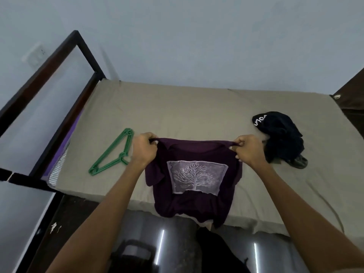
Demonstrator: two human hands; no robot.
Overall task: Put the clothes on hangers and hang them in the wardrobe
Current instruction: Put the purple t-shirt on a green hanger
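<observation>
A dark purple T-shirt (197,201) with a pale tree print hangs stretched between my hands over the near edge of the bed. My left hand (143,148) grips its left shoulder and my right hand (249,149) grips its right shoulder. The shirt's hem droops past the mattress edge. Green plastic hangers (112,154) lie flat on the bed just left of my left hand. A crumpled black garment (281,138) with white lettering lies on the bed to the right of my right hand.
The bed (187,111) has a beige sheet and a dark wooden frame (59,91) on its left side. A pale wall stands behind it. A dark wooden piece (352,95) shows at the far right. Glossy dark floor lies below.
</observation>
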